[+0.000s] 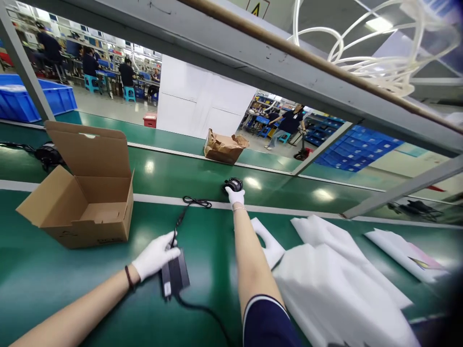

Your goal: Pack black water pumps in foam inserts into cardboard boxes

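Note:
My left hand, in a white glove, is closed at the upper end of a black power adapter, its fingers around the cord there. The thin black cord runs up from the adapter and lies coiled near the white strip; a thicker cable leaves the adapter's lower end. Stretched far forward, my gloved right hand grips a round black device on the green surface behind the strip. The device's exact kind is too small to tell, and my hand hides part of it.
An open cardboard box stands at left. White foam sheets are piled at right, with a foam piece with a cutout beside my right forearm. Behind are a brown paper bag and a blue bin. A shelf beam crosses overhead.

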`<act>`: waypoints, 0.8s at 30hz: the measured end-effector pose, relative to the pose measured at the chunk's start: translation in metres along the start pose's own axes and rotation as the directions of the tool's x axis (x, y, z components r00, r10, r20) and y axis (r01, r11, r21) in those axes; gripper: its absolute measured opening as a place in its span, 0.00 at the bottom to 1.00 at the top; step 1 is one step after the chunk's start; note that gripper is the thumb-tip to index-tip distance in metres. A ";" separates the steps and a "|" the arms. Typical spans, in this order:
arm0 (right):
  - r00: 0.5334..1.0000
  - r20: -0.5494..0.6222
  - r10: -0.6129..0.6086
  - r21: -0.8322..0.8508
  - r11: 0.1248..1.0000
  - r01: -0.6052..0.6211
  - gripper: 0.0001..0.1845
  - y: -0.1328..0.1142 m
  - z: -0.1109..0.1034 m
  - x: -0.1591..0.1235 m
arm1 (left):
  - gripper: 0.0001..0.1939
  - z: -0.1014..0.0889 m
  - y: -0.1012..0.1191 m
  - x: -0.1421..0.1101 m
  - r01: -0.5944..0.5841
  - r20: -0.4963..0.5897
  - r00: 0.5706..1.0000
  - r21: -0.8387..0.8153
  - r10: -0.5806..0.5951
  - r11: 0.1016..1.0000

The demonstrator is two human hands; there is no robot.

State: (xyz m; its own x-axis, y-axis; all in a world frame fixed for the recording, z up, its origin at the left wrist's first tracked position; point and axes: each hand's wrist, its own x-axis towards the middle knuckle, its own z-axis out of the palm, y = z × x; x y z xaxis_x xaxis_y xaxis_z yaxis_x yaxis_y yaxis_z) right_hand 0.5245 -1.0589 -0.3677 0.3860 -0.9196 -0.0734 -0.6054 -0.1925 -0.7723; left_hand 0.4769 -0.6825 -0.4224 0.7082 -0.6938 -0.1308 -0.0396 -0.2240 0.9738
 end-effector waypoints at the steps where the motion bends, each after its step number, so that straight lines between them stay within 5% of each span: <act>1: 0.998 -0.021 0.050 0.007 0.999 -0.050 0.53 -0.008 0.012 0.011 | 0.23 0.002 -0.003 -0.003 -0.047 -0.004 0.999 0.184 0.048 0.982; 4: 0.989 -0.078 0.127 0.067 0.990 -0.122 0.58 -0.021 0.039 0.028 | 0.21 0.000 -0.009 -0.011 -0.147 0.023 0.987 0.536 0.159 0.832; 8: 0.993 -0.049 0.110 0.236 0.967 -0.095 0.48 -0.023 0.046 0.024 | 0.25 -0.023 -0.008 -0.022 -0.151 -0.060 0.969 0.620 0.238 0.770; 12: 0.981 0.181 -0.070 0.478 0.878 -0.025 0.31 -0.027 0.028 -0.001 | 0.26 -0.036 0.018 -0.028 -0.179 -0.150 0.950 0.451 0.272 0.874; 15: 0.906 0.350 -0.239 0.594 0.804 -0.017 0.33 -0.038 0.013 -0.041 | 0.40 -0.034 0.053 -0.023 -0.177 -0.142 0.972 0.081 0.187 0.981; 17: 0.802 0.468 -0.372 0.660 0.750 -0.038 0.35 -0.047 0.005 -0.081 | 0.56 -0.033 0.080 -0.017 -0.189 -0.123 0.979 -0.222 0.165 0.956; 20: 0.564 0.574 -0.593 0.745 0.664 -0.060 0.38 -0.061 -0.005 -0.156 | 0.69 -0.036 0.114 -0.017 -0.232 -0.157 0.972 -0.541 0.174 0.809; 22: 0.403 0.590 -0.699 0.772 0.635 -0.028 0.39 -0.068 -0.013 -0.205 | 0.68 -0.040 0.125 -0.030 -0.263 -0.188 0.965 -0.647 0.184 0.716; 24: 0.224 0.605 -0.764 0.772 0.632 0.068 0.39 -0.072 -0.023 -0.239 | 0.57 -0.042 0.121 -0.056 -0.277 -0.228 0.960 -0.704 0.161 0.654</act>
State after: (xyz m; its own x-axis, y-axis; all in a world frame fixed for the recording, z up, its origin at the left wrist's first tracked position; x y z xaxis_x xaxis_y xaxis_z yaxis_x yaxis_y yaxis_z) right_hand 0.4601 -0.8331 -0.2803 0.9702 0.1482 0.1919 0.1816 0.0804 -0.9801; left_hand 0.4618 -0.6423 -0.2896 0.8344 -0.5463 0.0738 0.2744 0.5277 0.8039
